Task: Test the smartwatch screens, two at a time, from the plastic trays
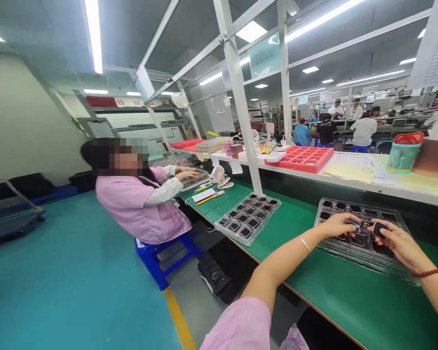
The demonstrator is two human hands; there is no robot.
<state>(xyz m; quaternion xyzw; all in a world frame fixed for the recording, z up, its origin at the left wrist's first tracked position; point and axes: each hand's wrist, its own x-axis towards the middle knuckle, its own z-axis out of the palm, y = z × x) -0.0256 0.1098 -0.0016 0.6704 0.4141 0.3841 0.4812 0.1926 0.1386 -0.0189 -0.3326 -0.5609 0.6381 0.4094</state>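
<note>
Over a stack of clear plastic trays [368, 256] at the right, both my hands hold small parts. My left hand [337, 225] is closed on a dark, rounded-square watch case [354, 224]. Between the thumb and fingers of my right hand [396, 240] is another black watch case [379, 230] with a copper-coloured rim. More such cases sit in the tray's pockets beneath, partly covered by my hands. Further left on the green bench lies a second clear tray [248, 238], filled with rows of the same black squares.
A co-worker [142, 204] sits at the left on a blue stool [156, 262], hands over other trays. A small white fan [219, 175] and a brush [209, 198] lie between us. The shelf above holds a red divided tray [302, 159] and a teal cup [403, 155]. A white post [241, 97] rises behind the bench.
</note>
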